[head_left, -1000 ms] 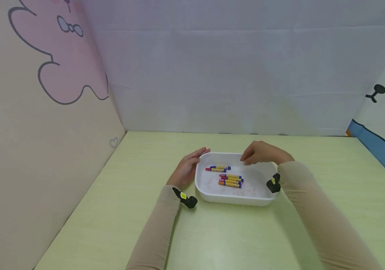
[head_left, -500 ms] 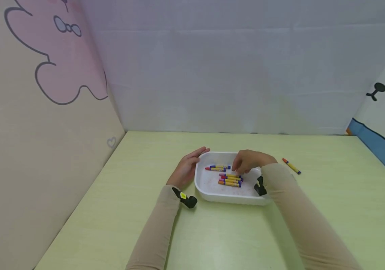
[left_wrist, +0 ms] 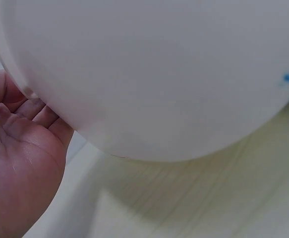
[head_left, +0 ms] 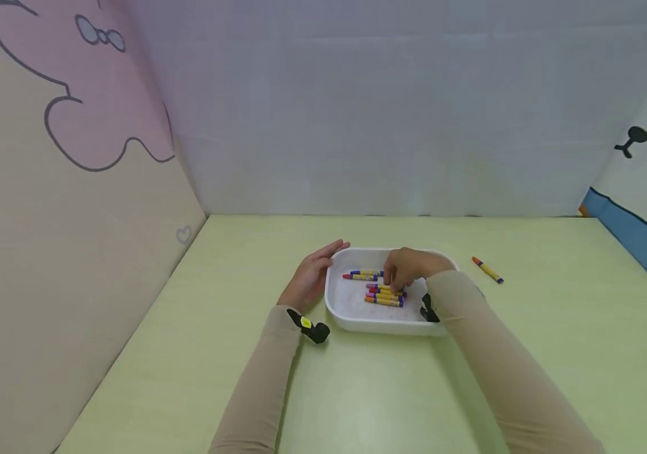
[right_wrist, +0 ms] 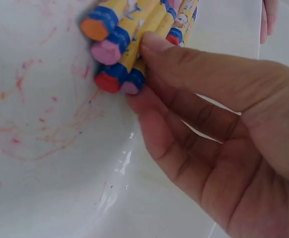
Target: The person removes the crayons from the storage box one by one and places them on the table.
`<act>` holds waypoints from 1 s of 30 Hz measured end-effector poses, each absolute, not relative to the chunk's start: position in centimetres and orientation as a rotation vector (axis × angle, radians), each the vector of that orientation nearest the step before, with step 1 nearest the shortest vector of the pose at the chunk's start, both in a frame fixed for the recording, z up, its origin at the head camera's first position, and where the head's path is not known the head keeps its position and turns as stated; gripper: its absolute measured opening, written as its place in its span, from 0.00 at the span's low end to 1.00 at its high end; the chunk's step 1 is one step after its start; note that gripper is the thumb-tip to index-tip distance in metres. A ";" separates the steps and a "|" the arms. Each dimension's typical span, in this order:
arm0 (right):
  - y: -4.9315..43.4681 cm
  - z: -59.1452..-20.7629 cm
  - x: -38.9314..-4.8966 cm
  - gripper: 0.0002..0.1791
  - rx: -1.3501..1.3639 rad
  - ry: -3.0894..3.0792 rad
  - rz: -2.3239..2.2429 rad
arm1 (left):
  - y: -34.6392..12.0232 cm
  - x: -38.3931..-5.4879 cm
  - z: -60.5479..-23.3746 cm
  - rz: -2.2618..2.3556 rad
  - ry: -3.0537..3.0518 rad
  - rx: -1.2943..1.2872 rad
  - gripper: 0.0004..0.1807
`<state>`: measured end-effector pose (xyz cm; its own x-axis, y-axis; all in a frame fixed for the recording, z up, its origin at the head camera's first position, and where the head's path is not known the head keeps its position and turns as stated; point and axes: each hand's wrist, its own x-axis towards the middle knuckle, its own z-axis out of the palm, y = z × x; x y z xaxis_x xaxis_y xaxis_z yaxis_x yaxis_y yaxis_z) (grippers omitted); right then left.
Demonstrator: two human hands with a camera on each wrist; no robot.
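In the head view, a white plastic tray (head_left: pixel 357 323) holds several crayons in yellow wrappers. A red crayon (head_left: pixel 360 277) and a blue crayon (head_left: pixel 370 273) lie towards its back left. My right hand (head_left: pixel 408 265) reaches into the tray over a row of crayons in its middle, among them an orange crayon (head_left: pixel 383 302). In the right wrist view, thumb and forefinger pinch a light purple crayon (right_wrist: pixel 131 85) at the row's edge, next to a red-tipped crayon (right_wrist: pixel 108 82). My left hand (head_left: pixel 309 277) rests against the tray's left end, fingers straight along its outer side.
Another orange crayon (head_left: pixel 487 270) lies on the pale green table (head_left: pixel 357 391), right of the tray. A white cloth backdrop (head_left: pixel 357 126) stands behind the table, with printed panels on both sides. Coloured wax marks streak the tray's floor.
My right hand has moved left and down from above the tray's back right to the crayon row. The orange crayon on the table has come into view from behind my right arm.
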<state>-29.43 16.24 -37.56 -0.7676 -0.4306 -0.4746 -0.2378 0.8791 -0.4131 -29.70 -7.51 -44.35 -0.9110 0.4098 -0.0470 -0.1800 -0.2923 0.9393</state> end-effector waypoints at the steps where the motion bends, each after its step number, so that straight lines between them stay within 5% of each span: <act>1: 16.2 -37.5 -29.5 0.04 -0.489 2.472 -0.441 | -7.5 -29.8 -44.3 2.249 1.587 0.287 0.29; 30: 21.2 -33.0 -28.8 0.14 -0.589 2.660 -0.575 | -7.8 -29.6 -44.1 2.239 1.600 0.270 0.28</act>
